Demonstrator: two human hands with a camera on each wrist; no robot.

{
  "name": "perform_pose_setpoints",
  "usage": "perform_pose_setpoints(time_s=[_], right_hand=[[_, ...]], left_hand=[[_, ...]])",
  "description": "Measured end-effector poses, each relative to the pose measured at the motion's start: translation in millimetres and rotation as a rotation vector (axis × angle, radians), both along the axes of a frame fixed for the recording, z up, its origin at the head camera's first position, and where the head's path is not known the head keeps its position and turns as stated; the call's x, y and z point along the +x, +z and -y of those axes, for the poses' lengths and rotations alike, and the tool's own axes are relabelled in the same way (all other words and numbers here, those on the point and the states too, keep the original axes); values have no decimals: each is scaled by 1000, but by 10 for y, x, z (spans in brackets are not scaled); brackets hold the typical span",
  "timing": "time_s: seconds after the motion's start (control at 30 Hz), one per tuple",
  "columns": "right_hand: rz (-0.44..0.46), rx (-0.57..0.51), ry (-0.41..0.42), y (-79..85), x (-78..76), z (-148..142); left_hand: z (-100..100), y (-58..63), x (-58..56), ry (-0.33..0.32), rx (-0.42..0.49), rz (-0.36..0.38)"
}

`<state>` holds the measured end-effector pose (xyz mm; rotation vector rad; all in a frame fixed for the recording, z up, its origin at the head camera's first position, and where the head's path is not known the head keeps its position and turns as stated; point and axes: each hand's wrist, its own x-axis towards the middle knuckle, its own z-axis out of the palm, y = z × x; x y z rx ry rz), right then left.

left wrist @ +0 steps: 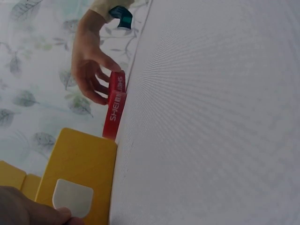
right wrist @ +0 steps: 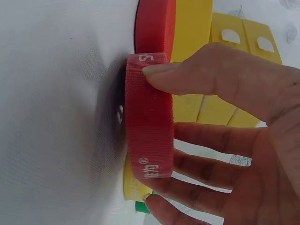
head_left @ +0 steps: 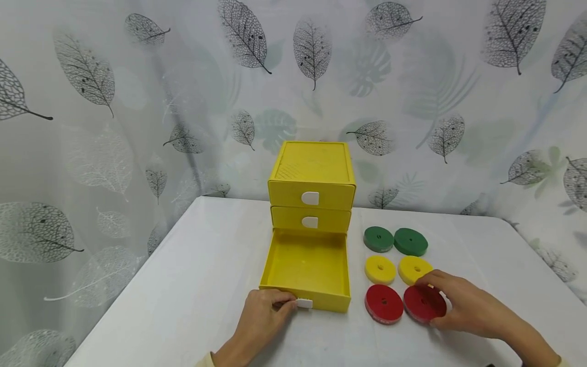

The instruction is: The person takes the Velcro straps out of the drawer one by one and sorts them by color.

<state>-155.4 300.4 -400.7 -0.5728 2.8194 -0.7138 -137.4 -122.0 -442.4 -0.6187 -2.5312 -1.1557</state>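
Note:
A yellow three-drawer box [head_left: 316, 163] has its bottom drawer [head_left: 327, 302] pulled out, with nothing inside. My left hand [head_left: 265, 315] pinches the white tab [left wrist: 75, 199] on that drawer's front. To the right of the drawer lie two flat red tape rolls. The right red roll [head_left: 424, 308] is between the thumb and fingers of my right hand [head_left: 474, 306]; in the right wrist view, the thumb presses its printed rim. Beside it, touching or nearly so, lies the left red roll [head_left: 384, 312].
Behind the red rolls lie two yellow rolls, the left one [head_left: 380, 278] and the right one [head_left: 408, 272]. Farther back are two green rolls, left [head_left: 378, 244] and right [head_left: 410, 247]. A white table [head_left: 215, 244] bears everything, with a leaf-print curtain [head_left: 197, 76] behind.

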Motion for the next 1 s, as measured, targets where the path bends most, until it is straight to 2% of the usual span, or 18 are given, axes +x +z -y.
perform_pose_setpoints(time_s=[0.23,0.37,0.47,0.7,0.83,1.0], right_hand=[[60,32,-37,-8,-21,27],[37,45,-38,33,-10,30],[-8,51,-41,105,-19,47],[-227,-42,-7,229,-60,218],[-263,-99,1,283,-90,366],[-301,-114,38,300,-136,533]], left_hand=[[7,7,-5,3,6,-1],[9,16,-14,0,5,-14],[10,23,-23,0,3,-19],[10,28,-27,-2,6,-9],[-3,16,-18,-4,4,-12],[-11,0,-7,-3,6,0]])
